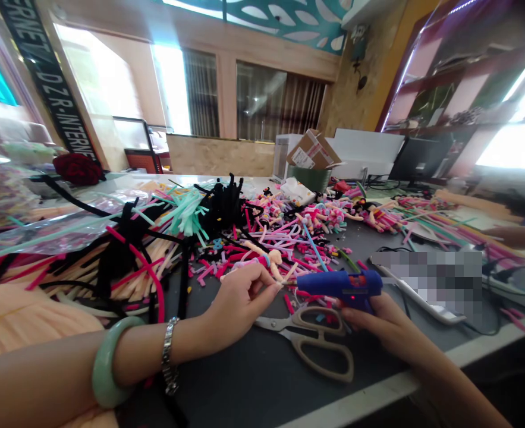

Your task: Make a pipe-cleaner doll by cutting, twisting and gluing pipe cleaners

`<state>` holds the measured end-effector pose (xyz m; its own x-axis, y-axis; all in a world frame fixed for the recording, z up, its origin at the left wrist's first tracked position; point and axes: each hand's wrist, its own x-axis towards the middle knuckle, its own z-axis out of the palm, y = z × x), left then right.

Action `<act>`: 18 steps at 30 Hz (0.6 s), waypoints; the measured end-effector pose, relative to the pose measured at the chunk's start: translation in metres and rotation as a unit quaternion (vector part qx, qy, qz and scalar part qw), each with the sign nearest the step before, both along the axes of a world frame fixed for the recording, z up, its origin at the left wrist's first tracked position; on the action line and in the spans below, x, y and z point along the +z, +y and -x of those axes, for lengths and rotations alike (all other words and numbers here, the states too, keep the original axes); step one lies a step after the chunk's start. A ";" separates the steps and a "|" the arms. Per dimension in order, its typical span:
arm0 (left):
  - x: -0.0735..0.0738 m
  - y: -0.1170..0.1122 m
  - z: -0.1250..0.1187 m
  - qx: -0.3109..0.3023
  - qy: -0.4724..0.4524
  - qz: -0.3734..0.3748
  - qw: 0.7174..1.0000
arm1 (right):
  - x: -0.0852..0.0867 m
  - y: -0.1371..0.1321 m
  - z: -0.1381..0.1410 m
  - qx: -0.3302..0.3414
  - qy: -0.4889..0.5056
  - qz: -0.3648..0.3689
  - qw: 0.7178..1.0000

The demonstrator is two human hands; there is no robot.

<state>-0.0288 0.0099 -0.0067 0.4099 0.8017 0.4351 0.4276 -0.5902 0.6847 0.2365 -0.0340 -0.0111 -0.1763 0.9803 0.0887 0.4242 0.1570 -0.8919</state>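
Note:
My left hand (239, 300) pinches a small pipe-cleaner figure (266, 261) in pink and cream, held just above the dark table (253, 380). My right hand (380, 324) grips a blue hot glue gun (340, 285) whose nozzle points left and touches the figure's lower end. A pair of beige-handled scissors (309, 339) lies flat on the table right under both hands. On my left wrist sit a green bangle and a metal bracelet.
Heaps of pink, black, mint and cream pipe cleaners (155, 238) cover the table's left and middle. More small figures (329, 217) lie further back. A cardboard box (313, 151) rests in a green bin. A monitor (418, 157) and cables stand at the right, where another person's arm (518, 235) rests.

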 end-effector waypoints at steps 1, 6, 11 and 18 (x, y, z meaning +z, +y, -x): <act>0.000 0.000 0.000 -0.001 0.000 0.000 1.000 | 0.000 0.000 0.000 -0.003 0.000 -0.001 1.000; 0.000 0.001 -0.001 -0.001 -0.002 0.001 1.000 | -0.001 0.001 0.000 -0.007 0.001 -0.004 1.000; 0.001 0.002 -0.002 0.001 -0.007 0.001 1.000 | -0.005 0.000 -0.003 0.000 0.004 -0.004 1.000; 0.003 0.001 -0.002 -0.001 -0.010 -0.008 1.000 | -0.005 -0.001 -0.003 -0.002 0.002 -0.004 1.000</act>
